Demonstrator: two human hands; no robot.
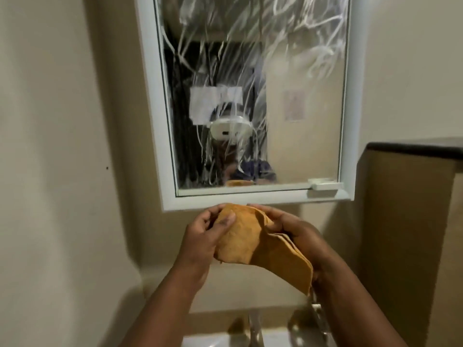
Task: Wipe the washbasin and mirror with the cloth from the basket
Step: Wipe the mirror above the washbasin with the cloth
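Observation:
I hold an orange cloth in both hands, just below the mirror. My left hand pinches its left side with the thumb on top. My right hand grips the folded right part, whose layers hang down toward the basin. The white-framed mirror on the wall ahead is covered in white streaks of foam or wet smears. At the bottom edge of the view the white washbasin shows only its back rim, with a metal tap above it. The basket is out of view.
A small white block sits on the mirror frame's lower right ledge. A beige partition with a dark top stands close on the right. Plain beige wall fills the left side. A second metal fitting is by the tap.

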